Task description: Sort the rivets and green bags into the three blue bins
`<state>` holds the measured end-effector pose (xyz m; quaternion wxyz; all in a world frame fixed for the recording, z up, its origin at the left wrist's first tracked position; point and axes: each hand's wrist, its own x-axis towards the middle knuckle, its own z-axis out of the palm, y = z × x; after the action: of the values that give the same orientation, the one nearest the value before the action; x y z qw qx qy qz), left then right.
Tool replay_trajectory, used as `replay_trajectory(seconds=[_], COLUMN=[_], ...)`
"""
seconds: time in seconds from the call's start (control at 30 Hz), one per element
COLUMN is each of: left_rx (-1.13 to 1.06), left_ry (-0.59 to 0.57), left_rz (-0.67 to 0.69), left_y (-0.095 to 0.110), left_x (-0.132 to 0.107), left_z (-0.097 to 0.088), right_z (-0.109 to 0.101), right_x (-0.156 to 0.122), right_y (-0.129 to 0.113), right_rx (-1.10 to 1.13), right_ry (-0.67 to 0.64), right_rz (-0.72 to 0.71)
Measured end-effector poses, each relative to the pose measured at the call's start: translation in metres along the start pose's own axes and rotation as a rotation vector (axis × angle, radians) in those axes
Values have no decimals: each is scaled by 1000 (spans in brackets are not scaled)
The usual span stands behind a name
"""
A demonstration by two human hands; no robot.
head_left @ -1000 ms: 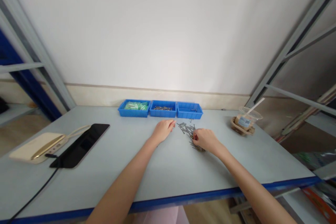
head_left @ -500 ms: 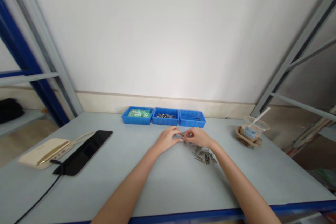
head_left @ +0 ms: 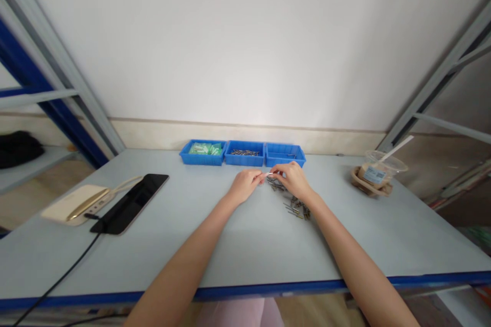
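Over the table in front of the blue bins, my left hand point(head_left: 245, 185) is closed, thumb and fingers pinching one end of a small slim piece point(head_left: 268, 174) that looks whitish and shiny. My right hand point(head_left: 293, 178) is closed too, its fingertips pinched at the other end of this piece. The piece is too small to tell its kind. Beneath and beside my right hand lie several slim metal pieces point(head_left: 293, 210), like pins or screws, some partly hidden by the hand and wrist.
Three blue bins line the wall: one with green-and-white packets point(head_left: 206, 148), one with slim metal pieces point(head_left: 245, 153), one with few pieces point(head_left: 286, 155). A phone-like black device point(head_left: 132, 204) and cream power hub point(head_left: 71, 204) lie left; a plastic cup point(head_left: 375, 173) stands right.
My view has tilted down, so the table's front edge shows more. My hands have come closer to the bins, and the slim piece between their fingertips now looks whitish and lies nearly level.
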<state>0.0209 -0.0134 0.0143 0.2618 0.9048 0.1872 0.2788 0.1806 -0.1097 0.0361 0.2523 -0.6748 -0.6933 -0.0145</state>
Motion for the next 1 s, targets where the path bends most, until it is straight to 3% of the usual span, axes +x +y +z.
replay_trajectory(seconds=[0.13, 0.4, 0.6, 0.67, 0.8, 0.93, 1.0], left_rx=[-20, -108, -232, -263, -284, -210, -130], left_ry=[35, 68, 328, 367, 276, 104, 37], left_rz=[-42, -39, -304, -352, -304, -196, -152], left_y=[3, 11, -11, -18, -15, -3, 1], left_x=[0, 1, 6, 7, 7, 5, 3], left_z=[-2, -3, -11, -15, -18, -7, -1], right_z=[-5, -4, -11, -14, -27, -35, -32], right_x=[-1, 0, 62, 83, 85, 40, 17], right_y=[-6, -5, -14, -16, -10, 10, 20], right_rx=[-67, 7, 104, 24, -219, -55, -69], right_ry=[-20, 6, -20, -8, 3, -287, -372], right_rz=[5, -30, 75, 115, 132, 73, 50])
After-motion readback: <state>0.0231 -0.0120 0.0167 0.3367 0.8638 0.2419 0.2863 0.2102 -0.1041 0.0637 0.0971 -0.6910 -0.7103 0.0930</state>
